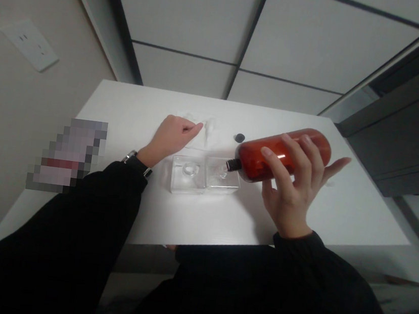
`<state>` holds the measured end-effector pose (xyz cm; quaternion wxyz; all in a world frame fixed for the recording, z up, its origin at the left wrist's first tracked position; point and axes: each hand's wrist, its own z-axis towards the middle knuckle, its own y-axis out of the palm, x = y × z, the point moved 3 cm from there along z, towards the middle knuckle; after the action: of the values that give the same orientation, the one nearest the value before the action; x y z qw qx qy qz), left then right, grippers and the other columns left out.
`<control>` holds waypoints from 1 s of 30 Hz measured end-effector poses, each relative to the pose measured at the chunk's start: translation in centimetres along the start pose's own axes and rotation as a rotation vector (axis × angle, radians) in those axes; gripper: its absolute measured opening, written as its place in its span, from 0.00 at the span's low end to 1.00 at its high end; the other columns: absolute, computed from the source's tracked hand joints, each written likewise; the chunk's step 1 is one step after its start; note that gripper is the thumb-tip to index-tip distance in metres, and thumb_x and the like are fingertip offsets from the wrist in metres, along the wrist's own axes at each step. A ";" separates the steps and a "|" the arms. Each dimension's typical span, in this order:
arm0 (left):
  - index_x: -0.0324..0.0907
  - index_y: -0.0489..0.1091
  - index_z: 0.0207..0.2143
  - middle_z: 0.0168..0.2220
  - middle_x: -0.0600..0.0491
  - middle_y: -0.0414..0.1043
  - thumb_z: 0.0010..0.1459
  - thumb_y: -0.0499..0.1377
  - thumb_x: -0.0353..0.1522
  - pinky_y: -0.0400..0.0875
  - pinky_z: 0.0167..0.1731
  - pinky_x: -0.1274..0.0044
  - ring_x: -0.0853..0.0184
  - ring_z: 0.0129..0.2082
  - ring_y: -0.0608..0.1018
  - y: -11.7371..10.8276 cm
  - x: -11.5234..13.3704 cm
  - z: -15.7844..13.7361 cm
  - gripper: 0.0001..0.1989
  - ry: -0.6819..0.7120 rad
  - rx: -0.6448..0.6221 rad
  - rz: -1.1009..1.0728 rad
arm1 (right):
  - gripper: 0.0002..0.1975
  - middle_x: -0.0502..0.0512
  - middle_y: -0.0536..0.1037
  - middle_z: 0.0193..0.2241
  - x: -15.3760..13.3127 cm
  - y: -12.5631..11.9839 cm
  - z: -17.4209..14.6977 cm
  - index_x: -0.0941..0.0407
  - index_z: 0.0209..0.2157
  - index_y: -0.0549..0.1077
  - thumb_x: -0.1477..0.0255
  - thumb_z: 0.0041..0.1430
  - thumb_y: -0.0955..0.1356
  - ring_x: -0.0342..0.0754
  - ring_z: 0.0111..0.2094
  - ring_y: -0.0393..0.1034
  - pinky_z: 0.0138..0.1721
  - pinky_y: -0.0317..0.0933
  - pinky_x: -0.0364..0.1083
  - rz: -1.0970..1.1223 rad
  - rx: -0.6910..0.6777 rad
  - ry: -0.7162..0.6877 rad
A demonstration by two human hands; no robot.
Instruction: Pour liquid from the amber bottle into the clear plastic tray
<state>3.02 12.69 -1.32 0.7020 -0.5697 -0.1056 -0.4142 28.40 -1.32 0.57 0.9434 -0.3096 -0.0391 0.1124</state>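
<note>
My right hand [292, 197] is wrapped round a large amber bottle [282, 155], its little finger stretched out. The bottle is tilted, with its uncapped black-threaded neck pointing left and slightly down over the right compartment of a clear plastic box [186, 185]. A clear ring-shaped part shows in the left compartment; contents on the right are hard to make out. Closed, with the thumb on top, my left hand [172, 134] rests behind and left of the box; whatever its fingers hold, if anything, is hidden. Beside it lies a crumpled white wrapper or tissue [209, 131].
A small black cap [240, 138] lies behind the bottle neck on the white table [193, 226]. At the table's left edge sits a blurred-out rectangular object [68, 155]. White panels [196, 18] stand behind, and a wall socket [30, 44] is at the left.
</note>
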 end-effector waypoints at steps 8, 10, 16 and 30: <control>0.44 0.44 0.18 0.18 0.59 0.41 0.67 0.53 0.41 0.44 0.29 0.71 0.71 0.21 0.50 0.0 0.0 0.0 0.27 0.014 -0.006 0.005 | 0.32 0.51 0.75 0.63 0.0 0.2 -0.2 0.39 0.63 0.72 0.80 0.62 0.65 0.63 0.68 0.64 0.68 0.50 0.78 -0.047 0.108 -0.120; 0.44 0.44 0.18 0.18 0.59 0.41 0.67 0.53 0.41 0.44 0.29 0.71 0.71 0.21 0.50 0.0 0.0 0.0 0.27 0.013 -0.008 0.006 | 0.31 0.51 0.74 0.63 0.2 0.4 -0.3 0.40 0.63 0.72 0.79 0.62 0.65 0.62 0.69 0.63 0.69 0.50 0.77 -0.076 0.085 -0.111; 0.44 0.44 0.18 0.18 0.60 0.41 0.67 0.54 0.39 0.45 0.29 0.72 0.72 0.21 0.50 0.0 0.1 0.0 0.28 0.014 -0.010 -0.003 | 0.29 0.52 0.73 0.64 0.0 0.1 -0.2 0.40 0.63 0.72 0.79 0.65 0.64 0.63 0.69 0.62 0.69 0.49 0.78 -0.062 0.069 -0.101; 0.43 0.51 0.15 0.18 0.60 0.43 0.67 0.58 0.37 0.54 0.28 0.72 0.71 0.21 0.51 -0.4 0.3 0.0 0.29 0.029 0.006 -0.146 | 0.28 0.53 0.74 0.63 0.0 -0.1 -0.1 0.41 0.60 0.74 0.80 0.63 0.65 0.63 0.69 0.63 0.69 0.46 0.80 -0.032 0.084 -0.126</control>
<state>2.92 12.59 -0.85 0.6732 -0.5522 -0.1379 -0.4720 28.39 -1.45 0.53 0.9529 -0.2614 -0.0986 0.1183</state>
